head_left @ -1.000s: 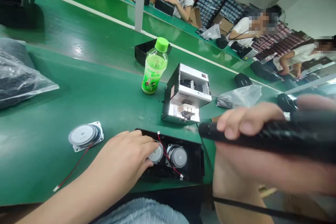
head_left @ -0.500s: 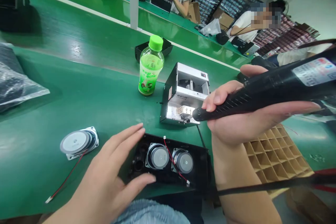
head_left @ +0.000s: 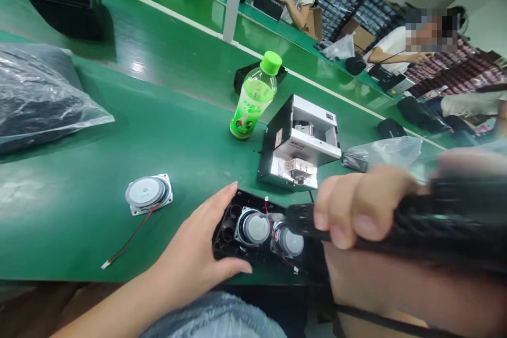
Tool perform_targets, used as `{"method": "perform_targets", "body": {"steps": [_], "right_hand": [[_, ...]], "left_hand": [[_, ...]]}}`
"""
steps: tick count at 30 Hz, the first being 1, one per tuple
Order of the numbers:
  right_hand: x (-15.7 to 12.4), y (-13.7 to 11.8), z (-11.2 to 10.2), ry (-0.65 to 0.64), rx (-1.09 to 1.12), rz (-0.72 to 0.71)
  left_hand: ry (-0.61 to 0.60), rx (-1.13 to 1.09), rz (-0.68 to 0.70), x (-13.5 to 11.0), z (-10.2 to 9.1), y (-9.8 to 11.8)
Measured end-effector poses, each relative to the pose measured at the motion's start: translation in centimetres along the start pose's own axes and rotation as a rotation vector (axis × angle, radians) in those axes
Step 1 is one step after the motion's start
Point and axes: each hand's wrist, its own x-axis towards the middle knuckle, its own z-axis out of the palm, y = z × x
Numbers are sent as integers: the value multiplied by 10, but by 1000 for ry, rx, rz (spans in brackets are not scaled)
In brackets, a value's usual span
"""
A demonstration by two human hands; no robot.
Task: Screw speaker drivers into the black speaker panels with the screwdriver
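Note:
My left hand (head_left: 194,248) grips the left end of a black speaker housing (head_left: 261,260), fingers at the far edge and thumb at the near edge. Two round speakers, a left one (head_left: 257,228) and a right one (head_left: 293,243), sit inside with red-and-black leads. In my right hand (head_left: 364,203), blurred by motion, is a black electric screwdriver (head_left: 420,222). Its nose points left over the housing, with the tip near the two speakers; contact cannot be made out. Left of the housing lies a loose speaker (head_left: 146,193) with a white-plugged lead.
Behind the housing stands a silver-and-black screw feeder (head_left: 307,148). Beside it are a green-capped bottle (head_left: 255,97) and a black tray (head_left: 242,78). A plastic-wrapped bundle (head_left: 43,97) and a black case (head_left: 65,2) lie at left. Co-workers sit across the bench.
My right hand has brought the screwdriver down from near the screw feeder to over the housing. My left hand has closed around the housing's left end. The view has shifted left.

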Motion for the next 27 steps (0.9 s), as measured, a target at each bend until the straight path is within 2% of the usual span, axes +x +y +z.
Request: {"method": "perform_targets", "body": {"steps": [2,4,6,8,10,17,23,27], "right_hand": [[0,13,16,39,17,-39],[3,29,28,19,32,4],[6,42,35,14,40,19],[9,51,39,58,48,-28],[11,55,39,85,49,-39],[14,54,33,25,26,71],[13,53,21,-93,-9,149],[10,57,27,-25,-35,101]], "left_hand": [[7,-3,27,-1,1,-2],[18,-6,62,0,2,-4],[22,-10,89,1,4,-5],[19,-16,105,2,4,-7],[9,-21,119,3,4,-7],[-18,-23,143,3,-1,-4],[13,-50,151,3,2,-4],[24,-61,163,2,6,-8]]}}
